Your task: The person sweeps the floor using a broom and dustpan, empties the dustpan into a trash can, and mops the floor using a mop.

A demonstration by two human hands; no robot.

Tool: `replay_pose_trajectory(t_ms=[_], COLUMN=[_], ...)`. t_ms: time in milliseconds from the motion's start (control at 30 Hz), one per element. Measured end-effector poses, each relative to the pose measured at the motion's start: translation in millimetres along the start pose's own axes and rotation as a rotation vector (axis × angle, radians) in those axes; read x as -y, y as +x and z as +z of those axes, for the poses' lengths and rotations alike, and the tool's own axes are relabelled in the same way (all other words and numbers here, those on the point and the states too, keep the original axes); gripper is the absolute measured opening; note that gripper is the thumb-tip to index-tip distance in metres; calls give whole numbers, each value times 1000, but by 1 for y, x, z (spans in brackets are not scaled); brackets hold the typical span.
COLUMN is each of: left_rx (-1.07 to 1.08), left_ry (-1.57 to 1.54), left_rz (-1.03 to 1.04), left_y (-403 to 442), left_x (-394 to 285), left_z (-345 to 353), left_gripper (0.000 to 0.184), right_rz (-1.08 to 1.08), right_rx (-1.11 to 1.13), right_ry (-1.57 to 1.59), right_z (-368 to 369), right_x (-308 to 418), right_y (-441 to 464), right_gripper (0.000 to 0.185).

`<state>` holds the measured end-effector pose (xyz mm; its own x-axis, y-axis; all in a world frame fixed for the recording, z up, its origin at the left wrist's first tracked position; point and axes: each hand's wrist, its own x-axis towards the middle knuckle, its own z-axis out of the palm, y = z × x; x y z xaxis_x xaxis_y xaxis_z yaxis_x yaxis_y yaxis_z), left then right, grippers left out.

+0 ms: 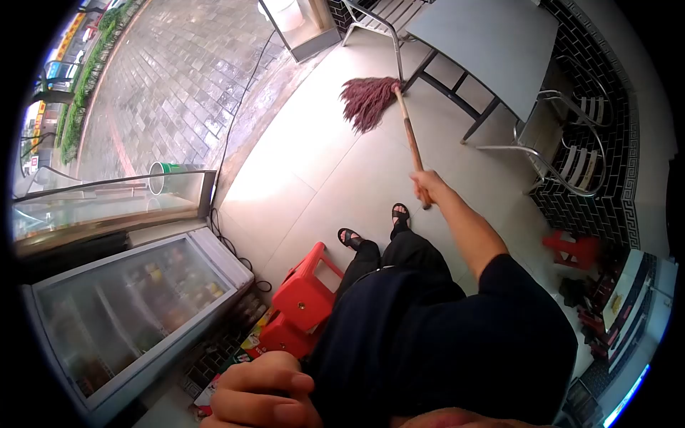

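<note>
My right hand (428, 187) is closed around the wooden handle of a mop (412, 143), near its upper end. The mop's dark red strands (369, 101) lie spread on the pale tile floor, close to the leg of a grey table (492, 46). Close to the camera at the bottom, my left hand (260, 392) has its fingers curled in, and no object shows in it. Its palm is hidden. Just beyond it are red plastic stools (305, 296).
At left stands a glass-topped display fridge (135, 307). A black cable (239, 107) runs along the doorway edge. Metal-armed chairs (578, 167) are at the right, with another red stool (573, 248) below them. Outside are wet paving (171, 71) and a green bucket (165, 177).
</note>
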<state>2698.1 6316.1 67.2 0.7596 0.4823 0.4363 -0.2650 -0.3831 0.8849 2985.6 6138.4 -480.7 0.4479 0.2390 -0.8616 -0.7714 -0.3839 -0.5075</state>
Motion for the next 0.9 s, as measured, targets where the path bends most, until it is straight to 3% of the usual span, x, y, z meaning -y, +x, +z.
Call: replay_pose_trajectory(t_ms=[67, 167, 200, 267, 333, 400, 467, 533, 600, 733, 767, 867, 900], left_rx=[73, 102, 170, 250, -100, -65, -20, 131, 195, 240, 238, 226, 242], left_ry=[-55, 176, 464, 735, -110, -199, -281, -478, -490, -532, -548, -578, -530], left_rz=[-78, -133, -284, -424, 15, 9, 0, -202, -159, -41, -4, 77, 12], left_y=[2, 2, -10, -10, 5, 9, 16, 26, 34, 43, 45, 50, 49], left_x=[-7, -23, -31, -23, 8, 16, 18, 17, 21, 29, 30, 31, 29], left_z=[7, 14, 4, 7, 36, 38, 35, 24, 30, 51, 57, 73, 73], left_gripper=[40, 41, 42, 43, 35, 30, 29, 42, 49, 56, 57, 57, 57], right_rz=[16, 58, 88, 122, 160, 252, 310, 429, 408, 488, 271, -523, -75], right_rx=[-14, -28, -59, -73, -56, -66, -112, -122, -138, -285, -208, -2, -109], right_ry=[78, 199, 157, 46, -116, -263, -158, -183, -382, -244, -323, -1082, -417], right_z=[35, 55, 51, 26, -26, -65, -88, -90, -83, -73, -76, -104, -102], right_x=[11, 1, -15, -50, -95, -120, -162, -187, -224, -273, -277, -274, -238], right_y=[19, 17, 11, -20, -63, -124, -181, -231, -265, -288, -286, -234, -221], right_gripper=[30, 27, 26, 25, 24, 27, 29, 26, 25, 27, 29, 26, 23])
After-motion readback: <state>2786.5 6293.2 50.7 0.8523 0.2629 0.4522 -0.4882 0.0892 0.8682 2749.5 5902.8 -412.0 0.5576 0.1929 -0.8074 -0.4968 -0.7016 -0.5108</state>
